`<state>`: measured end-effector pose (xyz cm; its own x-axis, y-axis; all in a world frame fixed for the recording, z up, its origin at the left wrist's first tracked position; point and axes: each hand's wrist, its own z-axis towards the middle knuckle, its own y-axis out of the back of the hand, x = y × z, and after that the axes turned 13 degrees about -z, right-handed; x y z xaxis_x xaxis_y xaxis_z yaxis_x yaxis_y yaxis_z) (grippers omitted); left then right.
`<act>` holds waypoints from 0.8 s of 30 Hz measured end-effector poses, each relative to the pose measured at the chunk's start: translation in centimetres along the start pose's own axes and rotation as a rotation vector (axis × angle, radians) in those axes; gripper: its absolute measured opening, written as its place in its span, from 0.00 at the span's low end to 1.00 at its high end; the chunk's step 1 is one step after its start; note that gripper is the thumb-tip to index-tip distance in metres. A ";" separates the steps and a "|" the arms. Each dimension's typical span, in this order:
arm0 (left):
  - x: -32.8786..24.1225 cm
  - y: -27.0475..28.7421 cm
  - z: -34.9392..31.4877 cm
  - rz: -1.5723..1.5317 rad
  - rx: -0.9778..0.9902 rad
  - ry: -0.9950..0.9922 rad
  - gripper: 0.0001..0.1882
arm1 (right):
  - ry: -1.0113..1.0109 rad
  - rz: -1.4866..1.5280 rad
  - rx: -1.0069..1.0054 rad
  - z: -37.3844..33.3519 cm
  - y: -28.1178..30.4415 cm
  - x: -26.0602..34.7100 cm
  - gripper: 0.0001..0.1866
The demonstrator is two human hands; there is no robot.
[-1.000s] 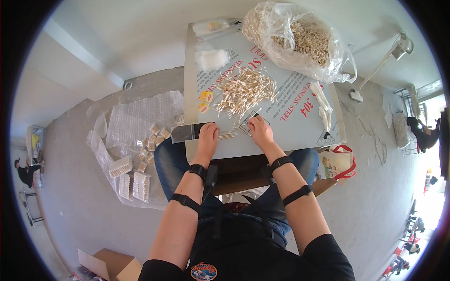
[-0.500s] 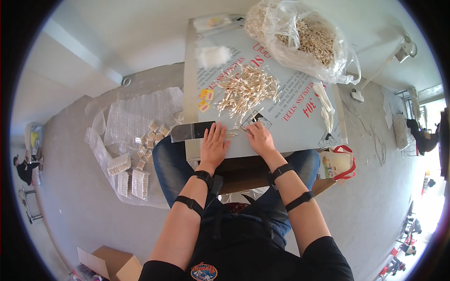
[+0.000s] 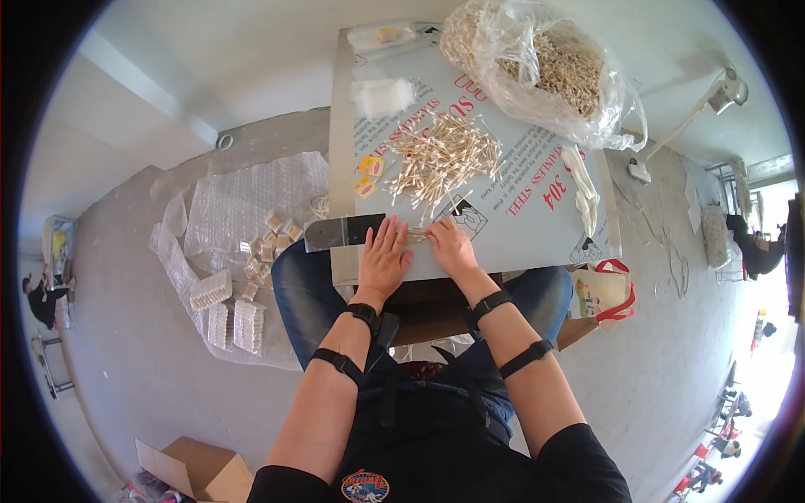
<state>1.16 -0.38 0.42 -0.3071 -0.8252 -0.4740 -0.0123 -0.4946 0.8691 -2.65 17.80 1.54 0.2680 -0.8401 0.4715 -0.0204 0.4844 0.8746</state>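
Note:
My left hand [image 3: 385, 258] lies flat on the table with its fingers stretched out, beside a dark flat plate [image 3: 345, 233]. Between my two hands is a small row of cotton swabs [image 3: 415, 235]. The fingers of my right hand [image 3: 451, 250] are bent and pressed together at the right end of that row, gripping swabs; their tips are partly hidden. Beyond the hands spreads a loose pile of cotton swabs [image 3: 444, 159], a few of them pointing toward my right hand.
The table [image 3: 520, 243] has a printed grey cover. On it are small yellow labels [image 3: 367, 175], a white stack [image 3: 383, 98], clear bags [image 3: 584, 189] and a large plastic bag of swabs [image 3: 562, 75]. Packed containers [image 3: 248, 327] lie on bubble wrap at left; an open carton [image 3: 201, 469] stands lower left.
My right hand has moved slightly left, to the row of swabs by my left hand. A swab that stood up at its fingers no longer shows there. The left hand stays put.

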 end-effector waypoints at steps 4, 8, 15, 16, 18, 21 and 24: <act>0.0 0.0 0.0 -0.013 0.015 0.016 0.32 | 0.000 -0.011 0.015 0.4 -0.1 0.5 0.03; 0.2 -0.5 -0.1 -0.008 0.005 0.010 0.32 | -0.063 -0.102 0.047 -0.3 1.0 -0.9 0.02; 0.4 -0.4 -0.1 -0.021 0.018 0.034 0.32 | 0.088 -0.124 0.045 -3.2 1.5 -1.8 0.02; 0.4 -0.3 -0.1 -0.022 0.020 0.032 0.32 | 0.085 -0.125 0.045 -3.2 1.4 -1.3 0.02; 0.4 0.1 0.0 -0.033 0.039 0.035 0.32 | 0.103 -0.100 0.058 -3.0 0.9 -0.1 0.03; 1.0 -0.1 -0.2 -0.149 -0.003 0.008 0.31 | 0.090 -0.049 0.008 -1.7 -0.1 1.4 0.03; 0.8 -0.3 -0.1 -0.168 -0.024 0.024 0.30 | 0.059 -0.003 0.046 -0.9 -0.6 2.2 0.03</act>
<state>1.02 -0.94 -0.27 -0.2795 -0.7369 -0.6155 -0.0390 -0.6318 0.7741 -1.17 15.83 1.93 0.3240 -0.8252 0.4627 -0.0636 0.4690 0.8809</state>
